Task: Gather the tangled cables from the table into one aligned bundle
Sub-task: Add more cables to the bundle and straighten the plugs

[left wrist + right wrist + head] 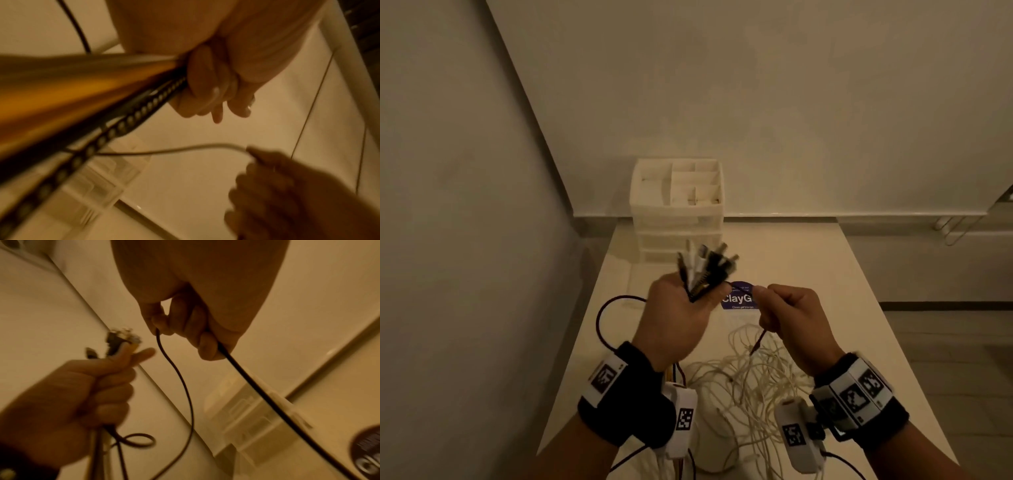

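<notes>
Left hand (678, 310) fingers clamped on cable bundle (705, 267), right hand (796, 313) fingers pinching dark cable (257, 386).

Dim warm light, plain pale walls (756, 85), white drawer organiser (677, 205) on pale table (842, 274)

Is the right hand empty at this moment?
No: in the right wrist view the right hand has its fingers curled round a thin dark cable.

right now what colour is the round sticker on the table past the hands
Purple sticker with white lettering, clearest in the head view.
</notes>
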{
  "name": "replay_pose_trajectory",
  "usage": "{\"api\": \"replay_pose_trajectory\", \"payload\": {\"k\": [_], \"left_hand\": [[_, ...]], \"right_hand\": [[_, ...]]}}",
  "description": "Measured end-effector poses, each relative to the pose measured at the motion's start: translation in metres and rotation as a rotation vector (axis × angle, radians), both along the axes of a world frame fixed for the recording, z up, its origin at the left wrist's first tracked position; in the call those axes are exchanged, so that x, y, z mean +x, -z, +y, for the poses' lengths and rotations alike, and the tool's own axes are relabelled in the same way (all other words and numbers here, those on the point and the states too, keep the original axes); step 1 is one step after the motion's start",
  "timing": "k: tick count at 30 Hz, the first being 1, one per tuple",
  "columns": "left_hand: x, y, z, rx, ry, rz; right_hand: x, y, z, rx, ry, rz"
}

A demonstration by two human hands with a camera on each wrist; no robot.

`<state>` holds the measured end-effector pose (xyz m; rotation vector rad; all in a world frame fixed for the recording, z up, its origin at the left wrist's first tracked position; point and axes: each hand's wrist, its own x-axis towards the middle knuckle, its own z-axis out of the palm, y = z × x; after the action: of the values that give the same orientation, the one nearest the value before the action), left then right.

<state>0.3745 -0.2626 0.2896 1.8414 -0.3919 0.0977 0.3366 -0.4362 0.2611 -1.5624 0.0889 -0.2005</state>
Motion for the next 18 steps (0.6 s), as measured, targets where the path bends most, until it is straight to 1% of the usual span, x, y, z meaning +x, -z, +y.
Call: {"api": "replay_pose_trajectory", "payload": {"k": [2, 3, 6, 9, 12, 14, 16, 18], "left_hand": [[-0.001, 0.007, -0.008, 0.046, 0.097, 0.009], [0.000, 0.009, -0.011, 0.042, 0.101, 0.008], [0.004, 0.010, -0.013, 0.017, 0.068, -0.027], [0.007, 0.004, -0.010, -0.030, 0.015, -0.061], [0.009, -0.001, -0.005, -0.097, -0.091, -0.105], [0.012, -0.005, 0.000, -0.162, -0.182, -0.061], [0.014, -0.010, 0.005, -0.174, -0.248, -0.022], [0.014, -0.013, 0.010, -0.172, -0.288, -0.011]], "right_hand": [[0.001, -0.013, 0.002, 0.040, -0.048, -0.043], [0.003, -0.017, 0.002, 0.064, -0.068, -0.057], [0.004, -0.024, 0.000, 0.129, -0.129, -0.051], [0.000, -0.021, -0.003, 0.188, -0.216, -0.043], [-0.002, -0.005, -0.001, 0.138, -0.245, -0.054], [0.000, 0.015, -0.001, 0.113, -0.204, -0.016], [0.003, 0.036, -0.005, 0.084, -0.141, 0.040], [0.005, 0.055, -0.009, 0.002, -0.087, 0.068]]}}
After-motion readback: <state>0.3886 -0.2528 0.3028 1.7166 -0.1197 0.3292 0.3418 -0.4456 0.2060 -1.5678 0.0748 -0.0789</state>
